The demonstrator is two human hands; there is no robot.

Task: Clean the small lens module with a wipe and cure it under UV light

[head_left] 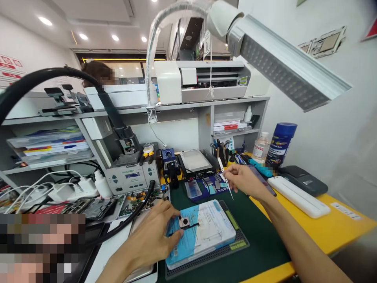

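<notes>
Fingers of the left hand are closed on a small part, thumb at one edge and forefinger at the opposite one. That part lies on the blue-and-white box, its thin dark tail running toward the box's middle. From where I stand, the grip looks meant to steady something so light, and the box seems to serve as a raised, flat worktop. Under it a grey pad rests on the green mat, probably to protect the bench.

Over the mat's far side, the right hand pinches white tweezers, tips slanting down and well apart from the part; holding them high on the shaft likely leaves those tips in plain sight.

As for containers, the box looks shut, so I can't tell what's inside. A tray to its left is heaped with tiny boards and scraps. Beyond, a clear case lies flat, its contents too small to make out. Tool handles bristle from a dark holder. Near the wall stand a labelled clear bottle and a blue can.
</notes>
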